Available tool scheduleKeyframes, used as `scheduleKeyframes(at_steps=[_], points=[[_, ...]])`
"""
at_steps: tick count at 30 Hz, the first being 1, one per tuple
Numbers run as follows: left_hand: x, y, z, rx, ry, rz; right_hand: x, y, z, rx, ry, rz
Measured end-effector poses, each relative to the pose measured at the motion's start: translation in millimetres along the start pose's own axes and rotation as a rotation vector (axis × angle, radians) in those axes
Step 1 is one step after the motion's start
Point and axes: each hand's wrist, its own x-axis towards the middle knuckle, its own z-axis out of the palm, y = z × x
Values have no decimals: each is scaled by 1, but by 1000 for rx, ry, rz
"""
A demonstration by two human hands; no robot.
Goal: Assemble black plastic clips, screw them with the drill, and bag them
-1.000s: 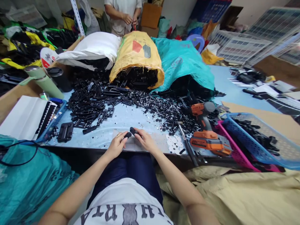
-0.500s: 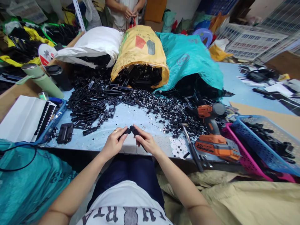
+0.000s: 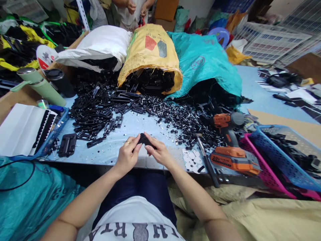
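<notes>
My left hand [image 3: 128,154] and my right hand [image 3: 157,150] meet over the near edge of the pale blue table [image 3: 140,125]. Both pinch one small black plastic part [image 3: 144,139] between their fingertips, just above the tabletop. A ring shows on a left finger. Beyond the hands lies a wide heap of black plastic strips [image 3: 96,103] and a scatter of small black pieces with pins [image 3: 180,118].
Sacks in white [image 3: 96,47], yellow [image 3: 150,50] and teal [image 3: 203,63] lie open behind the heap. An orange cordless drill [image 3: 229,140] and a hammer [image 3: 205,157] lie to the right, beside blue [image 3: 283,147] and pink baskets. A green flask [image 3: 38,85] stands left. Another person stands across the table.
The two black pieces held apart in each hand have come together between my fingertips. My hands rose slightly and moved a little further over the table.
</notes>
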Motion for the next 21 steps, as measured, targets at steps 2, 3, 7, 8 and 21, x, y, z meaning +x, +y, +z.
scheduleKeyframes(at_steps=[2,3,7,8,21], points=[[-2,2,11,-3,152,-9,-4,3,12,54,100,-4],[-2,2,14,-13,186,3,-5,4,18,66,136,-15],[4,-7,9,-68,84,128,-8,11,27,30,174,-132],[7,-11,5,-79,43,143,-9,13,27,27,188,-147],[-43,-62,42,-221,1,-737,80,72,-71,-749,56,134]])
